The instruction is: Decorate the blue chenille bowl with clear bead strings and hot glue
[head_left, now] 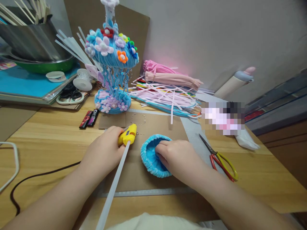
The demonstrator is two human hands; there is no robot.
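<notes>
My left hand (pixel 105 147) is wrapped round a yellow hot glue gun (pixel 128 134), and a long white glue stick (pixel 114 185) runs out of its back toward me. Over the cardboard, my right hand (pixel 178 156) reaches into a blue fuzzy bowl-shaped piece (pixel 149 159) that looks made of pipe cleaners. Its fingers are curled together against the inside, and the fingertips are hidden, so anything pinched there cannot be made out. A thin beaded strand (pixel 144 118) lies on the cardboard (pixel 134 182) just beyond the glue gun.
A blue pipe-cleaner jellyfish (pixel 112 57) with flowers stands behind. Bundles of pipe cleaners (pixel 168 95) lie at the back. Red-and-yellow-handled scissors (pixel 223 163) rest at right. Two batteries (pixel 89 118), a spool (pixel 82 80) and a black cord (pixel 45 174) are at left.
</notes>
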